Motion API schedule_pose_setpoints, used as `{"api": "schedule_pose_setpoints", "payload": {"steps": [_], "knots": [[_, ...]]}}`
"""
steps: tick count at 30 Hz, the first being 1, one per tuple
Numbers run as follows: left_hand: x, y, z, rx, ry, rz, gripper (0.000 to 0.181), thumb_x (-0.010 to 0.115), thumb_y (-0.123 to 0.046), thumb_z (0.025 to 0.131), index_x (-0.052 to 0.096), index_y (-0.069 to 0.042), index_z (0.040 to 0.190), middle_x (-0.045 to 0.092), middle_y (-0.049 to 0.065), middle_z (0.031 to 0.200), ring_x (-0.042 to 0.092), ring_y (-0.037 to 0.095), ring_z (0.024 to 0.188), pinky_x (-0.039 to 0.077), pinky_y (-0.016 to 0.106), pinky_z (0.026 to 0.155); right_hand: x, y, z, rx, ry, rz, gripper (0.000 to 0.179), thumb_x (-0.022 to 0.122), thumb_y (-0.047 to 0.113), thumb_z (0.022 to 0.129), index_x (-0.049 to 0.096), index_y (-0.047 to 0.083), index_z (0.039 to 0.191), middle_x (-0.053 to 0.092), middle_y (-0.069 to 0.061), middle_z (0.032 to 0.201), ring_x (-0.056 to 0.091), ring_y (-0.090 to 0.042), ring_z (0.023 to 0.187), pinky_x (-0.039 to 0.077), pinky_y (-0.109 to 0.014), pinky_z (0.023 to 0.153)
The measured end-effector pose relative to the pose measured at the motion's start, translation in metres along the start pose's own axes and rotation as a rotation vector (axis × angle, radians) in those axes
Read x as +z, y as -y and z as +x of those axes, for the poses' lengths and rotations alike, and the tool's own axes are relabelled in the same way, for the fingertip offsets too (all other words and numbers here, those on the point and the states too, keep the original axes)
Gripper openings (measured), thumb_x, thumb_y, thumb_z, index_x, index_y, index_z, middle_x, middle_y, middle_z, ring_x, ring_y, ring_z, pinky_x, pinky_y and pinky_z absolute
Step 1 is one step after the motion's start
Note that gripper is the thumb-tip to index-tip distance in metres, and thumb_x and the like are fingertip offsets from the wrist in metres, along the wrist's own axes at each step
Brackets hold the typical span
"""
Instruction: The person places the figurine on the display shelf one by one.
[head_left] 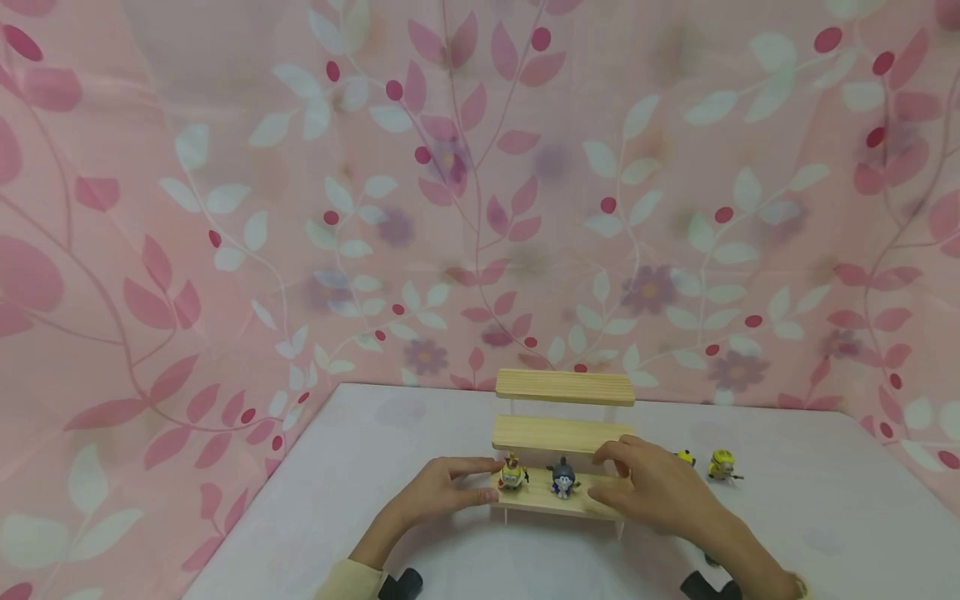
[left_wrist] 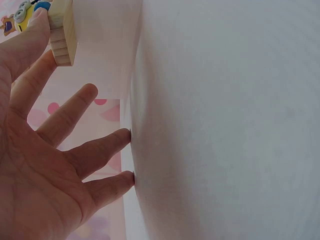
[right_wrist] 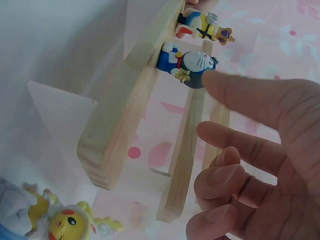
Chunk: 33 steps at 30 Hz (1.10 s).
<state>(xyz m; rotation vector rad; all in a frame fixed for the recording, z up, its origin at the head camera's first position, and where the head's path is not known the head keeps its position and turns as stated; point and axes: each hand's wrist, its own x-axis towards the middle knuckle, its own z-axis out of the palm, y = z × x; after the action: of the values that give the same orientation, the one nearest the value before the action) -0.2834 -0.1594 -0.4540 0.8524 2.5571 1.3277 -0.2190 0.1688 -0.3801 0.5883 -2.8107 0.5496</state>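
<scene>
A small wooden three-tier shelf [head_left: 558, 502] stands on the white table. Its lowest board carries a yellow minion figurine with a crown [head_left: 512, 475] at the left and a blue-and-white cat figurine [head_left: 562, 480] near the middle. At the board's left end is my left hand [head_left: 450, 487], thumb and index fingertips touching the wood, the other fingers spread in the left wrist view. My right hand [head_left: 660, 483] hovers over the board's right part, fingers loosely bent, holding nothing. Its thumb tip overlaps the cat figurine's head [right_wrist: 197, 62] in the right wrist view; contact there is unclear.
Behind the right hand stand another yellow minion figurine [head_left: 722, 464] and a partly hidden yellow figurine [head_left: 686, 457]. A yellow-faced figurine [right_wrist: 67, 222] shows low in the right wrist view. Pink floral cloth [head_left: 480, 208] rises behind the table.
</scene>
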Motion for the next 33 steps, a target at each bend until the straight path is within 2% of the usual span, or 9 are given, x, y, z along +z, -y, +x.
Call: {"api": "schedule_pose_setpoints", "payload": {"steps": [4, 10, 14, 18, 27, 33], "knots": [[0.001, 0.001, 0.0, 0.004, -0.005, 0.0, 0.043, 0.076, -0.043, 0.086, 0.07, -0.029, 0.126, 0.063, -0.018, 0.126, 0.052, 0.016, 0.128, 0.04, 0.05, 0.108, -0.003, -0.005, -0.002, -0.015, 0.006, 0.001, 0.028, 0.083, 0.037, 0.079, 0.07, 0.026, 0.1, 0.046, 0.012, 0.075, 0.036, -0.002, 0.057, 0.029, -0.019, 0.046], [0.001, 0.002, 0.001, 0.001, -0.004, -0.005, 0.042, 0.076, -0.042, 0.086, 0.07, -0.03, 0.126, 0.063, -0.018, 0.126, 0.052, 0.016, 0.129, 0.04, 0.051, 0.108, -0.005, -0.01, -0.006, -0.016, 0.017, 0.022, 0.026, 0.081, 0.038, 0.08, 0.07, 0.026, 0.1, 0.045, 0.011, 0.072, 0.034, -0.002, 0.055, 0.026, -0.019, 0.046], [0.001, 0.002, 0.0, -0.006, -0.002, -0.004, 0.043, 0.076, -0.043, 0.086, 0.069, -0.031, 0.126, 0.063, -0.019, 0.126, 0.051, 0.017, 0.129, 0.04, 0.051, 0.107, -0.007, -0.014, -0.01, -0.035, -0.001, 0.03, 0.026, 0.081, 0.039, 0.08, 0.07, 0.026, 0.1, 0.044, 0.012, 0.071, 0.031, -0.001, 0.053, 0.026, -0.019, 0.044], [0.001, 0.0, 0.0, -0.002, -0.003, -0.001, 0.043, 0.076, -0.043, 0.086, 0.069, -0.029, 0.126, 0.063, -0.018, 0.126, 0.052, 0.016, 0.129, 0.041, 0.051, 0.107, -0.01, -0.019, -0.014, -0.063, -0.022, 0.043, 0.024, 0.082, 0.034, 0.081, 0.071, 0.024, 0.1, 0.045, 0.012, 0.071, 0.033, 0.0, 0.054, 0.03, -0.019, 0.044], [0.002, 0.0, -0.001, -0.004, -0.006, 0.007, 0.044, 0.076, -0.043, 0.085, 0.069, -0.029, 0.126, 0.063, -0.019, 0.126, 0.052, 0.016, 0.128, 0.041, 0.051, 0.107, -0.014, -0.032, -0.024, -0.045, -0.014, 0.037, 0.02, 0.079, 0.035, 0.084, 0.071, 0.025, 0.1, 0.046, 0.013, 0.072, 0.038, 0.0, 0.058, 0.034, -0.02, 0.046], [0.002, 0.0, -0.001, 0.0, -0.007, 0.01, 0.044, 0.076, -0.043, 0.086, 0.069, -0.029, 0.127, 0.063, -0.018, 0.126, 0.052, 0.017, 0.128, 0.041, 0.051, 0.107, -0.014, -0.035, -0.031, 0.022, 0.001, 0.025, 0.019, 0.079, 0.036, 0.083, 0.07, 0.025, 0.096, 0.046, 0.012, 0.071, 0.039, -0.001, 0.057, 0.033, -0.02, 0.044]]}}
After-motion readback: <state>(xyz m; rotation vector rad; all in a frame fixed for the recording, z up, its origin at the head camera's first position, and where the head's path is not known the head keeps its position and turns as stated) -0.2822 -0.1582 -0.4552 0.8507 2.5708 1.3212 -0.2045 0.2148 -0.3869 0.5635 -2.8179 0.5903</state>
